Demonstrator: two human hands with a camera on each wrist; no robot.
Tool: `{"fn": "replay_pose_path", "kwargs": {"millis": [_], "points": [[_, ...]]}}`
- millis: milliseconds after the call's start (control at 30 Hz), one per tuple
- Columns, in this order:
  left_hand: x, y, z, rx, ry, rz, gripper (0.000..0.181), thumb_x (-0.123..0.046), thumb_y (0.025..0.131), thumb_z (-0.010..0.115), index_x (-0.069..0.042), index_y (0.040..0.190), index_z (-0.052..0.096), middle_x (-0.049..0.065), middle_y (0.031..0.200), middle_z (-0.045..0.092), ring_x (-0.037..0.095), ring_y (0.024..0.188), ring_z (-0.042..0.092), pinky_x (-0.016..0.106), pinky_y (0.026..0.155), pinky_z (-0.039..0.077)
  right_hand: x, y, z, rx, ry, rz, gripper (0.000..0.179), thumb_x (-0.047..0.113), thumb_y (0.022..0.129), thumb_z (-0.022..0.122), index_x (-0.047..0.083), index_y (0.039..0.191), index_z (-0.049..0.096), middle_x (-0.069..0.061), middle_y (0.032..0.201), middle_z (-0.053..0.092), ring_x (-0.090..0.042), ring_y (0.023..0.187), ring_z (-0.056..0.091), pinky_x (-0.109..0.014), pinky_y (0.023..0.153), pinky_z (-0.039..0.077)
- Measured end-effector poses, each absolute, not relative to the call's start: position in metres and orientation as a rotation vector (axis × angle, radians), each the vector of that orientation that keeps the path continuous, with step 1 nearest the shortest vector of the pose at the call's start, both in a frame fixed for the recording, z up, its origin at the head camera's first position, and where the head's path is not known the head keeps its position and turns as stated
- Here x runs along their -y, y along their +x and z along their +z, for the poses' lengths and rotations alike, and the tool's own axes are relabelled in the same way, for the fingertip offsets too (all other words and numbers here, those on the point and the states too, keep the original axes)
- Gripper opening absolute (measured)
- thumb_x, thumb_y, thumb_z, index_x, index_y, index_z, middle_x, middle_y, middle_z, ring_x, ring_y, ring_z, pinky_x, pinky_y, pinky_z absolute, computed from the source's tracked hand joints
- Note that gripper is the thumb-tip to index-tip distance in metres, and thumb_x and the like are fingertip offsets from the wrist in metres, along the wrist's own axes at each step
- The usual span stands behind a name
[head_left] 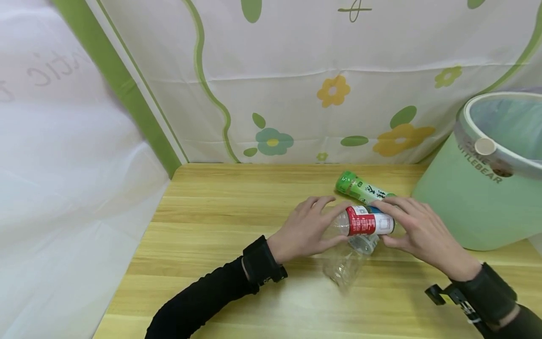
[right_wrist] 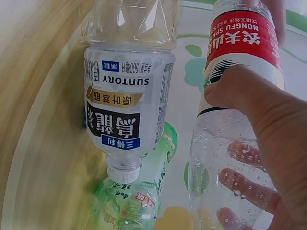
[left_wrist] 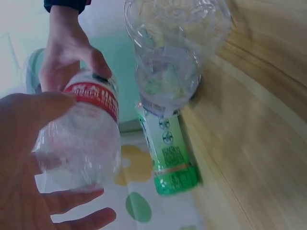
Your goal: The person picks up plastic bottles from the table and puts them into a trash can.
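Head view: red-labelled bottle [head_left: 366,221] held above surface [head_left: 220,207], over clear bottle [head_left: 345,267]. Left hand [head_left: 306,230], right hand [head_left: 423,230]: grip of each grasping red-labelled bottle. Judged light, thin-walled, slippery, easily dented; best hold, labelled middle.

We read SUNTORY on the white-labelled bottle [right_wrist: 127,67], NONGFU on the red-labelled bottle [right_wrist: 244,52] — LITTLEBEAR on the bin [head_left: 466,202], "tic" on the sheet [head_left: 52,69].

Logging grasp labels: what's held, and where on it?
The red-labelled bottle: left hand around one clear end, right hand toward the other end, thumb on the label.
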State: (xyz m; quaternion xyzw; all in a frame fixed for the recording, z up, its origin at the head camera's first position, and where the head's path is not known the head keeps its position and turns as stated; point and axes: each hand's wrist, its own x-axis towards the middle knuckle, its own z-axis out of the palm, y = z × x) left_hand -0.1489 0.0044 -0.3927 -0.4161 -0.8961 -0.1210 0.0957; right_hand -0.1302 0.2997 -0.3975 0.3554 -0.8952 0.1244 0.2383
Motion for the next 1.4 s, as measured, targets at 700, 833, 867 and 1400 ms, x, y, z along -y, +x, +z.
{"fn": "replay_pose_path", "kwargs": {"millis": [700,833,867,1400], "points": [[0.073,-0.148,-0.414,2.909,-0.891,-0.409,0.074,-0.069,0.101,0.033,-0.031,0.164,0.023,0.011,0.168,0.016,0.038,0.152,-0.001,0.064,0.117,0.000,-0.313,-0.127,-0.397,2.442,0.931,0.360,0.073,0.066,0.094,0.044,0.010,0.136,0.064,-0.015,0.120,0.062,-0.036,0.093,0.060,-0.053,0.066,0.047],[0.096,-0.148,-0.418,2.960,-0.753,-0.413,0.075,-0.070,0.101,0.031,-0.029,0.164,0.022,0.012,0.168,0.013,0.039,0.151,-0.004,0.066,0.116,-0.001,-0.317,-0.125,-0.397,2.435,0.908,0.358,0.073,0.067,0.094,0.044,0.010,0.135,0.064,-0.015,0.120,0.062,-0.037,0.094,0.061,-0.052,0.063,0.046],[0.101,-0.148,-0.419,2.970,-0.720,-0.416,0.076,-0.070,0.101,0.031,-0.029,0.164,0.022,0.013,0.168,0.013,0.040,0.151,-0.004,0.066,0.116,-0.002,-0.318,-0.125,-0.397,2.436,0.905,0.359,0.074,0.068,0.094,0.044,0.010,0.135,0.064,-0.015,0.120,0.062,-0.037,0.094,0.061,-0.052,0.063,0.046],[0.135,-0.150,-0.441,3.017,-0.534,-0.446,0.074,-0.067,0.102,0.038,-0.027,0.163,0.028,0.014,0.167,0.012,0.047,0.150,0.004,0.068,0.115,0.002,-0.327,-0.119,-0.398,2.471,0.885,0.372,0.075,0.070,0.094,0.042,0.012,0.137,0.064,-0.018,0.124,0.062,-0.041,0.095,0.061,-0.056,0.066,0.047]]}}
